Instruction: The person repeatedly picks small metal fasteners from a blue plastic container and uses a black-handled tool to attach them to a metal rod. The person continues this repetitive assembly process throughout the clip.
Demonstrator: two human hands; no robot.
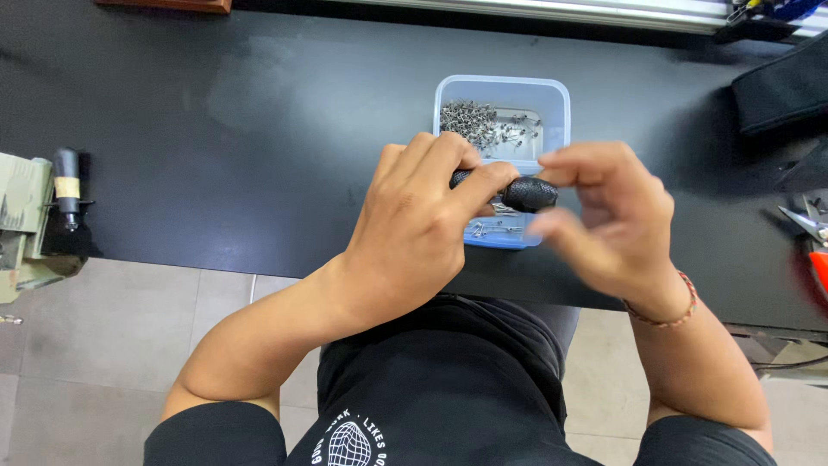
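My left hand [420, 220] grips a short black cylindrical part [528, 193] with a textured end, held level over the near edge of the black table [259, 129]. My right hand [608, 220] touches the part's right end with its fingertips, fingers curled and slightly blurred. Directly behind both hands stands a clear plastic tub [552, 103] with a pile of several small metal pieces [483, 125] inside. A few more small metal pieces [492, 229] lie in the tub's near end under the black part.
A black-handled tool [66, 194] rests by a stack of paper at the left table edge. Pliers with a red handle [812, 237] lie at the right edge. A black pouch [780, 86] sits at the back right. Grey floor tiles show below.
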